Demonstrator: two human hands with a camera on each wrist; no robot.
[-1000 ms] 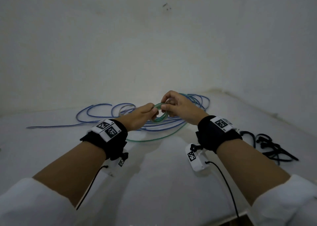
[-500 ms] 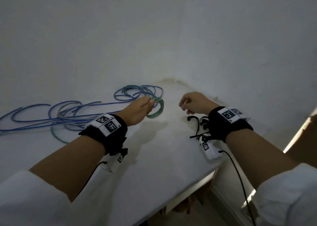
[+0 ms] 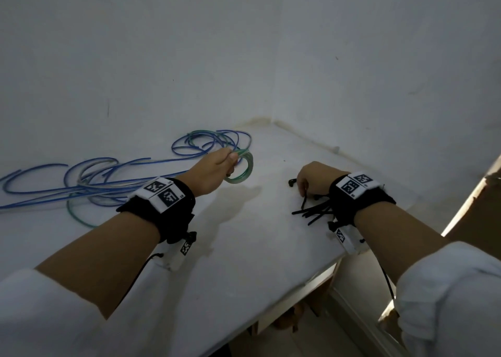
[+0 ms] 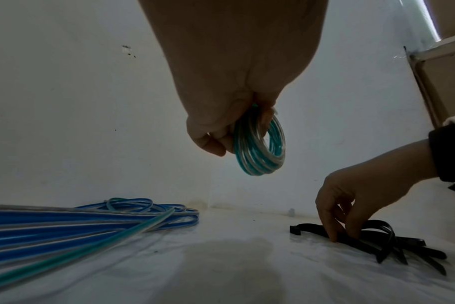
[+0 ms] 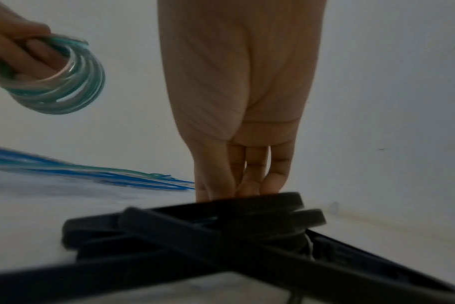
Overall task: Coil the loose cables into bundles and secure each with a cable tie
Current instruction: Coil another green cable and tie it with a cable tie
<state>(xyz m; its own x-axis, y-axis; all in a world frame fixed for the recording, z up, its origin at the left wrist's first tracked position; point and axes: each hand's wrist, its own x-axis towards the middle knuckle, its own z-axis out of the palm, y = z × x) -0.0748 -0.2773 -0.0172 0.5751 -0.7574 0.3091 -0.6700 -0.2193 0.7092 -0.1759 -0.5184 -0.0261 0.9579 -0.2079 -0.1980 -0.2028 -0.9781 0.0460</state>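
A small coil of green and clear cable (image 3: 241, 170) hangs from my left hand (image 3: 230, 164), which grips it at the top a little above the white table (image 3: 244, 248). The left wrist view shows the coil (image 4: 257, 148) under my left hand (image 4: 221, 142). My right hand (image 3: 302, 187) reaches down onto a pile of black cable ties (image 3: 314, 210) at the right. There the right hand (image 4: 342, 234) pinches one tie of the pile (image 4: 377, 242) between thumb and finger. In the right wrist view the right hand (image 5: 229, 191) stands behind the ties (image 5: 195, 232), with the coil (image 5: 65, 86) at upper left.
Loose blue cables (image 3: 95, 177) with a green strand (image 3: 76, 213) sprawl over the left and back of the table. White walls meet in a corner behind. The table's front edge (image 3: 311, 280) runs close to my right wrist, with floor and a brown panel (image 3: 474, 207) beyond.
My right hand let go of the green coil, moved right and came down onto the black cable ties. My left hand alone keeps the coil. The view swung right.
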